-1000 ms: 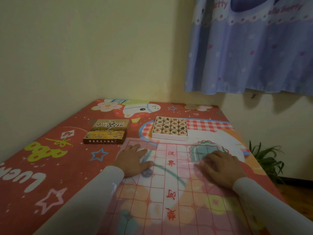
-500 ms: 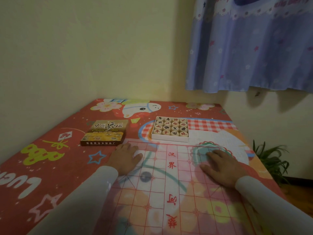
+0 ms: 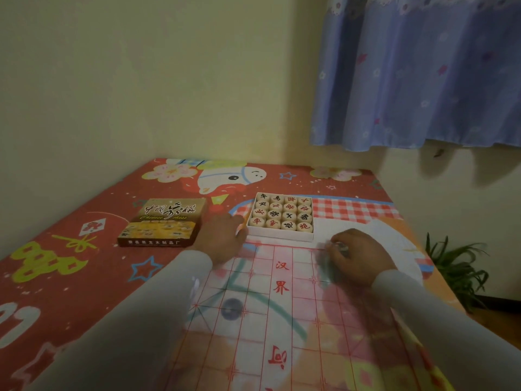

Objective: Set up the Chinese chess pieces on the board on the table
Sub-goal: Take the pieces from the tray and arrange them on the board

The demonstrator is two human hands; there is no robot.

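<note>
Chess pieces (image 3: pixel 283 214) looking like pale smooth wood, sitting in white cardboard tray (image 3: pixel 279 235). Board (image 3: pixel 282 320) looking like thin see-through plastic sheet, bit shiny. Box lid (image 3: pixel 166 221) showing glossy printed card. Tablecloth (image 3: pixel 70 263) reading matt. Curtain (image 3: pixel 423 80) hanging as soft cloth.

The board (image 3: pixel 282 314) is a thin, translucent sheet printed with a red grid and red characters down its middle band; it lies flat on the table, and the table's colourful pattern shows through it. Its far edge runs just in front of a shallow white tray (image 3: pixel 282 235), touching it or nearly so. The tray sits squarely on the table and holds the chess pieces (image 3: pixel 283 212): round, pale wooden discs lying face up, packed touching in four rows of four. Some carry red characters, others black. No piece stands on the board's grid.
</note>
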